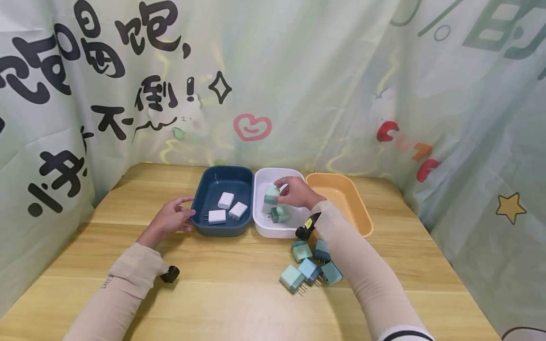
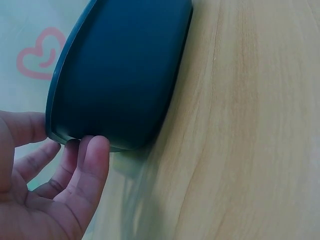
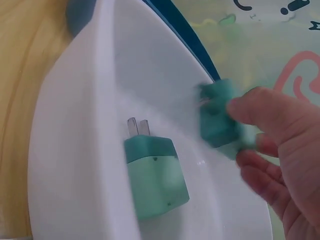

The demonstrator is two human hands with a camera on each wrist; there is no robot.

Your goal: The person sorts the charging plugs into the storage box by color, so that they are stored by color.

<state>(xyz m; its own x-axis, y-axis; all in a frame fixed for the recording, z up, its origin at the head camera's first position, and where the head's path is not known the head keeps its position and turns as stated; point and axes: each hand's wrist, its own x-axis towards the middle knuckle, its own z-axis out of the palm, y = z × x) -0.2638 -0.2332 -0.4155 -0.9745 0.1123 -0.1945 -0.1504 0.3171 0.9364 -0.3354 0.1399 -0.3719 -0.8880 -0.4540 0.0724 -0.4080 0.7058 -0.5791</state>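
Note:
My right hand [image 1: 296, 192] pinches a green charger plug [image 1: 271, 194] between thumb and fingers over the white tray [image 1: 273, 230]. In the right wrist view that held charger [image 3: 218, 120] looks blurred, its dark green pronged end turned toward the tray. Another green charger [image 3: 157, 177] lies inside the white tray with its two metal prongs showing. My left hand [image 1: 172, 217] is at the left rim of the dark blue tray [image 1: 219, 229]. Seen from the left wrist, its thumb meets the rim and fingertips [image 2: 97, 147] lie against the outer wall. Several white chargers [image 1: 226, 200] lie in the blue tray.
An orange tray [image 1: 360, 208] stands right of the white one, partly behind my right forearm. Several green and blue chargers [image 1: 302, 252] lie heaped on the wooden table [image 1: 213, 293] in front of the trays. A printed curtain [image 1: 298, 85] encloses the table's back and sides.

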